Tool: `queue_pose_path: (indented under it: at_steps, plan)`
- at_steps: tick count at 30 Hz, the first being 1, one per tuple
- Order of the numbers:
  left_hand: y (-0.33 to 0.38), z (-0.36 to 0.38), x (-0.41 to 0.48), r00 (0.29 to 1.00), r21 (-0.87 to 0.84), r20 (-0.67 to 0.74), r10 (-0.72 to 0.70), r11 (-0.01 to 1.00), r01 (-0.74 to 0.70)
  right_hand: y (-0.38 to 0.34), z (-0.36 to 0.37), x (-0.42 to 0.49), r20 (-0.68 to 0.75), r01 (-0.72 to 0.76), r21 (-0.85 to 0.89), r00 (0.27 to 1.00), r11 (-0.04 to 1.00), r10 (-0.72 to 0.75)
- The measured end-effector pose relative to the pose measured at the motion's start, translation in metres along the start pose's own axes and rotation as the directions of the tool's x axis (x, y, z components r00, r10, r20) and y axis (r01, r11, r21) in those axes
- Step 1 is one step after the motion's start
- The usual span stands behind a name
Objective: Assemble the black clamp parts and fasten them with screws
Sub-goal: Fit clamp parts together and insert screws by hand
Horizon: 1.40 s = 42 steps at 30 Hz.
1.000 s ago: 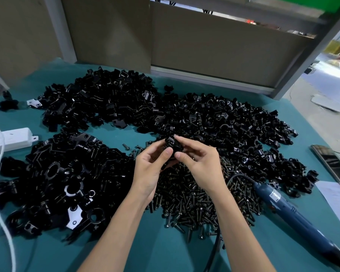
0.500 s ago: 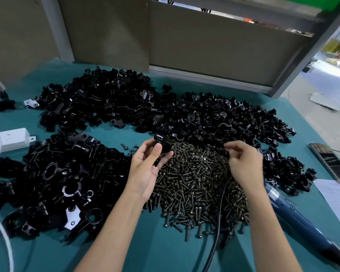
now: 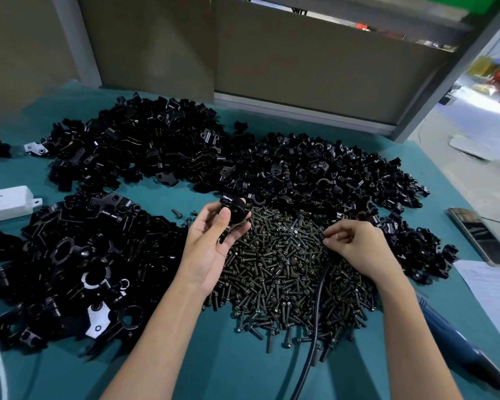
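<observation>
Left hand (image 3: 211, 243) is gripping the rounded black metal clamp part (image 3: 233, 209) above the dark screw pile's (image 3: 283, 272) far-left edge. Right hand (image 3: 358, 243) fingers (image 3: 334, 236) are resting curled on the pile, hold indiscernible. Teal bench (image 3: 228, 370) is showing at its near edge.

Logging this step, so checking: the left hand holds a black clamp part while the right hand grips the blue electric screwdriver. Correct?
Not quite. The head view shows the right hand with fingers curled at the screw pile; the blue electric screwdriver lies untouched on the table. The left hand does hold a black clamp part.
</observation>
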<state>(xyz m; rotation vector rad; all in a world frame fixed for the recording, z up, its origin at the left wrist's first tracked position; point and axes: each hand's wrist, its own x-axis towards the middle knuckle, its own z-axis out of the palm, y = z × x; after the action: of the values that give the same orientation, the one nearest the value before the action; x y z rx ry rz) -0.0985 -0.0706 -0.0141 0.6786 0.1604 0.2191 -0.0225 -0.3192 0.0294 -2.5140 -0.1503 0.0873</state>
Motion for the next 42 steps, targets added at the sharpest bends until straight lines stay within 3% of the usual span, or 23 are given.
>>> queue_pose_path:
  at_steps: [5,9,12,14,17,27,36,42]
  plan:
    - [-0.002,0.001,0.0,1.0,0.029,0.005,-0.006,1.0,0.005,-0.009,0.003,0.002,0.006,0.046,-0.117,0.999,0.992,-0.046]
    - [-0.002,0.002,0.0,1.0,0.066,0.016,-0.001,0.998,0.0,-0.013,0.0,0.0,-0.056,0.124,-0.079,0.99,0.989,-0.129]
    - [-0.003,0.002,-0.001,1.0,0.057,0.026,-0.008,0.998,0.006,-0.034,0.002,-0.003,-0.163,0.207,0.203,0.971,0.957,-0.175]
    - [-0.003,0.003,-0.001,0.999,0.056,0.041,-0.01,0.998,0.007,-0.056,0.01,-0.006,-0.173,0.257,0.42,0.964,0.87,-0.202]
    - [-0.002,0.004,-0.003,0.998,0.073,0.068,-0.004,0.997,-0.001,-0.086,0.032,-0.009,-0.153,0.31,0.571,0.95,0.76,-0.272]
    - [0.0,0.003,-0.004,0.999,-0.006,0.048,-0.012,1.0,0.012,-0.101,0.057,-0.01,-0.206,0.439,0.382,0.898,0.813,-0.389]
    - [-0.001,0.003,-0.005,0.996,0.058,0.086,0.009,0.998,-0.014,-0.096,0.061,-0.012,-0.19,0.51,0.247,0.86,0.824,-0.474]
    - [0.002,0.003,-0.005,0.996,0.031,0.086,-0.002,1.0,-0.001,-0.094,0.055,-0.008,-0.147,0.509,0.339,0.86,0.791,-0.489]
